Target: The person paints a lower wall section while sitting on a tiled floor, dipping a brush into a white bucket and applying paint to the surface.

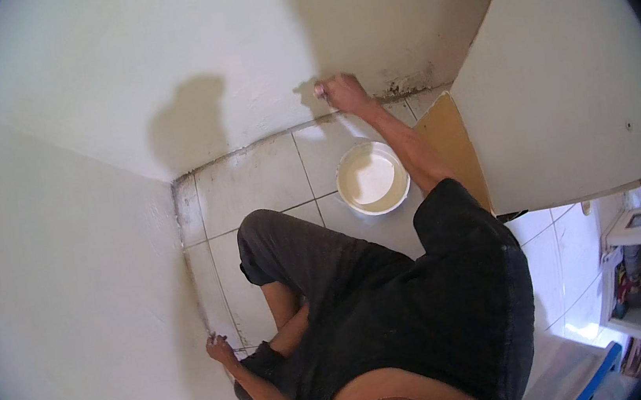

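My right hand [346,95] is raised beside the low part of a white painted wall [255,47], just above the floor line. Its fingers are curled around a small pale object [319,90], too blurred to name. Below that forearm, a white plastic bucket [350,202] stands on the tiles, with whitish liquid [376,177] in it. My left hand [219,349] is low by the foot of the left wall [84,256]. Its fingers are bent and bear whitish smears; whether they hold something is unclear.
White floor tiles [253,178] meet the walls along a dirty joint. Flaked, stained plaster [402,85] shows near the right corner. A pale panel [557,90] with a brown edge board [450,143] stands at my right. Further right is a white cabinet [605,304] with things inside.
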